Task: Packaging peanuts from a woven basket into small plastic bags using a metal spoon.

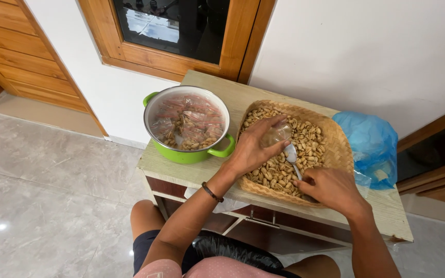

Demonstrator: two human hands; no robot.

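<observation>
Far left, grey tile floor and a wooden door. On the table, at its left end, a green pot with two handles, full of small clear packets of peanuts. Behind it, a wood-framed window. Right of the pot, touching its handle or nearly so, a woven tray heaped with peanuts. Over the tray's left half, left hand, dark band on the wrist, fingers curled narrow around the mouth of a small clear bag, held just above the peanuts. Just below the bag, a white spoon, bowl up against the bag's opening. At the tray's near rim, right hand, fingers closed around the spoon's handle. Far right, at the table's edge, a crumpled blue plastic bag, touching the tray's right side. Below the table, bare knees and dark shorts.
</observation>
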